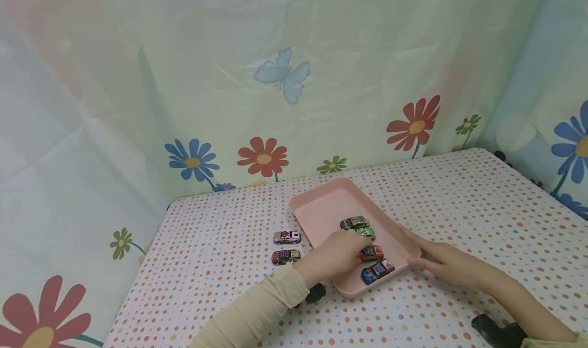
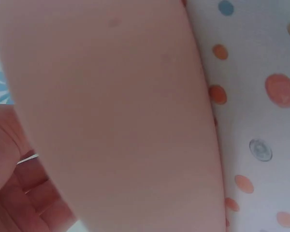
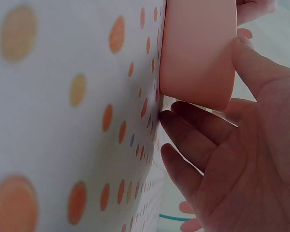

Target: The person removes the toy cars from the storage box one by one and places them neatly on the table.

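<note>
My right grip (image 1: 434, 258) holds a pink, rectangular, rimmed tray (image 1: 328, 207) at its four-o'clock corner; my left grip (image 1: 339, 253) reaches inside, a small red toy car (image 1: 374, 252) at its three o'clock, pinched or not I cannot tell.

The left arm wears a long cream sleeve (image 1: 264, 304) that comes in from the near left of the pink tray (image 1: 321, 205); its cloth is plain, creased along its length and puckered toward the cuff. Below that cuff, just beside the tray's near end, sits a stubby black piece (image 1: 316, 293), perhaps wrist gear, though the sleeve hides most of it. The left hand (image 1: 337, 253) is bare. Right of the tray, the right hand (image 1: 436, 258) is bare too, its palm finely creased; farther down that arm come a black, rounded attachment (image 1: 498, 332) and a pale sleeve edge (image 1: 548, 343)
</note>
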The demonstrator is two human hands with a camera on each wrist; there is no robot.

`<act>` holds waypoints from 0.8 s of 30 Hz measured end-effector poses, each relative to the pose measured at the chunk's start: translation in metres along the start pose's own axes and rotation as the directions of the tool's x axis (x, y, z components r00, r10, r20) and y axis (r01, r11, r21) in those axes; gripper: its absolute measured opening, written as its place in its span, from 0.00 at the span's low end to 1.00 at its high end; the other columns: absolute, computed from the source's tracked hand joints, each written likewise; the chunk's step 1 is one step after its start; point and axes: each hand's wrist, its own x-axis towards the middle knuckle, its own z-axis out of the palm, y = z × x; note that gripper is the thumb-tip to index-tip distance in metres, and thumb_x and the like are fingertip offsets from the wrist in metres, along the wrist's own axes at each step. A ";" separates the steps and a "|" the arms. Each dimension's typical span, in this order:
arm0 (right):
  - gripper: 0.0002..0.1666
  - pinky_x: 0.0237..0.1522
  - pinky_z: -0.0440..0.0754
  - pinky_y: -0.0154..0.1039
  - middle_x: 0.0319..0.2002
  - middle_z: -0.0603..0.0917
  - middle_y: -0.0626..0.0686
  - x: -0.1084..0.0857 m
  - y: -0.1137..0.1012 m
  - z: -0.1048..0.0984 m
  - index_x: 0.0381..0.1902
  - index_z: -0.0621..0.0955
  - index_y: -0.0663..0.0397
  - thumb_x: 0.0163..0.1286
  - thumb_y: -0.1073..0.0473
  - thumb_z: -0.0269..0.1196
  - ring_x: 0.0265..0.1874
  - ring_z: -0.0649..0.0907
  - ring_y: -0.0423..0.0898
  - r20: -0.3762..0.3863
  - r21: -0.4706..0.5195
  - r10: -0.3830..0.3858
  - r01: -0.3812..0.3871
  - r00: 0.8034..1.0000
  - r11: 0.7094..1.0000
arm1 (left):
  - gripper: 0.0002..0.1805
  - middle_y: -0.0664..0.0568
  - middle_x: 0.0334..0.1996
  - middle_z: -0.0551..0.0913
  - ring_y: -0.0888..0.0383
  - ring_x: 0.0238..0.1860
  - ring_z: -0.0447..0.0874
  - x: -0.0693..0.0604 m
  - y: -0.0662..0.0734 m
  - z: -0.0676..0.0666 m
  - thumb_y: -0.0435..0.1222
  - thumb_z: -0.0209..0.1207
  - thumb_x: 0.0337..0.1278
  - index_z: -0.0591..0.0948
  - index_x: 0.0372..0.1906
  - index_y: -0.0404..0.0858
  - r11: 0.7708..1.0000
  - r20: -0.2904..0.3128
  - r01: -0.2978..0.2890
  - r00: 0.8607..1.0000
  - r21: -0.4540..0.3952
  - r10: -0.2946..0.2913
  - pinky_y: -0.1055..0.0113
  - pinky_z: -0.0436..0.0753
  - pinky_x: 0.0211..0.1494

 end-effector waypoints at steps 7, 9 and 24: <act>0.45 0.52 0.65 0.66 0.63 0.59 0.75 0.000 -0.001 -0.001 0.73 0.51 0.59 0.69 0.44 0.55 0.57 0.65 0.73 0.011 0.014 0.006 -0.006 1.000 1.000 | 0.10 0.63 0.38 0.82 0.71 0.40 0.76 -0.003 -0.006 -0.006 0.38 0.62 0.58 0.84 0.45 0.47 0.999 -0.054 -0.024 0.998 -0.034 0.022 0.80 0.72 0.45; 0.45 0.52 0.65 0.66 0.63 0.58 0.76 0.000 -0.002 -0.001 0.73 0.51 0.60 0.69 0.43 0.55 0.57 0.65 0.73 0.011 0.009 0.009 -0.009 1.000 1.000 | 0.11 0.63 0.39 0.82 0.71 0.40 0.76 -0.005 -0.008 -0.010 0.39 0.62 0.58 0.84 0.46 0.47 0.999 -0.065 -0.026 0.998 -0.044 0.023 0.81 0.71 0.45; 0.46 0.50 0.66 0.67 0.63 0.57 0.76 0.000 -0.001 0.001 0.73 0.51 0.59 0.68 0.42 0.55 0.56 0.66 0.74 0.010 -0.003 0.038 -0.038 0.999 0.999 | 0.18 0.55 0.45 0.83 0.64 0.47 0.78 -0.047 -0.050 -0.051 0.29 0.65 0.52 0.82 0.51 0.40 0.984 -0.195 0.058 0.977 -0.170 -0.091 0.75 0.75 0.48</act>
